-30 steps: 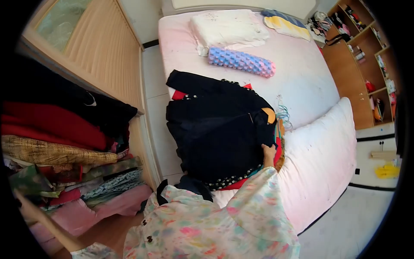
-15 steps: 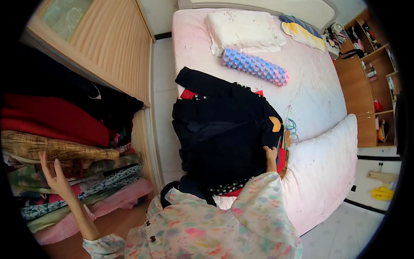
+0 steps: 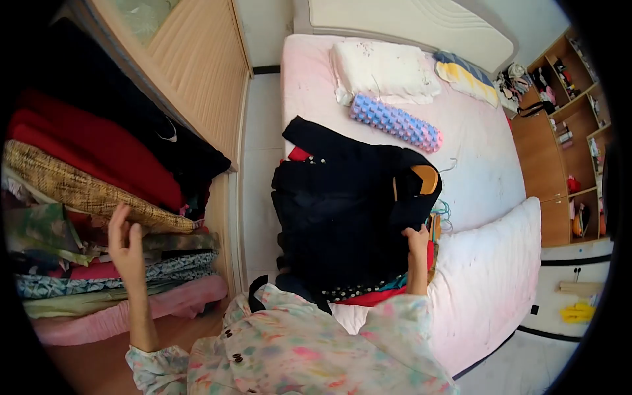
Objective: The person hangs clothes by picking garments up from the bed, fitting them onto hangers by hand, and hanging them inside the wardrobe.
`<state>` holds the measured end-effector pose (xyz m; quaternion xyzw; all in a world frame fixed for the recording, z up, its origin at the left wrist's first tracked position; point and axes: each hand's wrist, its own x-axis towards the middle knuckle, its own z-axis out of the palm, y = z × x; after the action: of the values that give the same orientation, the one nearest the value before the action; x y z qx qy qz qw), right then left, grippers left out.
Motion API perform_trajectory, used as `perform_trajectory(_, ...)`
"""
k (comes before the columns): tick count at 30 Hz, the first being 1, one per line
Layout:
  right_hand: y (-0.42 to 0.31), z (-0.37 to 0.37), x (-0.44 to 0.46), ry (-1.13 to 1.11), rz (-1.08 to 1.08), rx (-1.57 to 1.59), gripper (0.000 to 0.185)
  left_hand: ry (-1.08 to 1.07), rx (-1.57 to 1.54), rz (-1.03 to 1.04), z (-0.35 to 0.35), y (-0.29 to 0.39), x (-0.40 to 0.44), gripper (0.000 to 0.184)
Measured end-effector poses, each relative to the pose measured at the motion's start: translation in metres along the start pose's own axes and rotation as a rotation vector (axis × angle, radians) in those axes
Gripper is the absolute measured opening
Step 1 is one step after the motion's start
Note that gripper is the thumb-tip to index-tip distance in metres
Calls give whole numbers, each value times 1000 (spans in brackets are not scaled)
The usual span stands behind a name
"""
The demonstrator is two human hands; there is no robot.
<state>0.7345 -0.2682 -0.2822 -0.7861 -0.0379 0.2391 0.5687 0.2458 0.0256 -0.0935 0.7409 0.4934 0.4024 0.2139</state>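
Observation:
A black coat lies spread on the bed, a wooden hanger showing at its neck. My right hand pinches the coat's edge below the collar. Under the coat, red and polka-dot clothes stick out. On the left, my left hand is raised with its fingers apart, at the lower edge of a tan woven garment in the wardrobe. Whether the fingertips touch that garment I cannot tell. A red garment hangs just beyond it, and patterned clothes hang nearer to me.
The wardrobe's slatted sliding door stands at the upper left. On the bed lie a blue and pink foam roller, a white pillow and a long pale cushion. Wooden shelves line the right wall.
My left hand has moved right along the tan garment, which now slants more. The coat's collar and hanger have been lifted and shifted, showing more hanger and its hook. The view has tilted slightly.

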Motion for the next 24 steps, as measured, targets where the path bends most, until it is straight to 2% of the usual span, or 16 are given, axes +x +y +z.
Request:
perform_trajectory(5, -98, 8, -91, -264, -324, -133, 48, -143, 64, 172, 17, 35, -21, 33)
perform_trajectory(6, -100, 14, -100, -297, -492, -150, 47, -163, 64, 207, 20, 42, -25, 34)
perform_trajectory(8, -125, 33, -136, -365, -618, -181, 37, -199, 28, 230, 25, 56, -33, 40)
perform_trajectory(11, -144, 44, -165, -511, -858, -491, 28, -218, -3, 315, 17, 79, -36, 53)
perform_trajectory(14, -173, 64, -202, -674, -1062, -543, 28, -152, 137, 402, -5, 87, -36, 67)
perform_trajectory(16, -179, 79, -213, -779, -1161, -501, 31, -188, 221, 377, -25, 78, -40, 74)
perform_trajectory(17, -182, 85, -218, -826, -1185, -471, 31, -173, 221, 378, -34, 73, -44, 63)
perform_trajectory(20, -193, 102, -234, -905, -1196, -494, 31, -127, 206, 294, -63, 59, -62, 47)
perform_trajectory(21, -196, 110, -238, -922, -1215, -473, 31, 14, 187, 311, -70, 61, -67, 37)
perform_trajectory(24, -216, 129, -259, -940, -1264, -455, 34, 296, 238, 358, -92, 66, -79, 38)
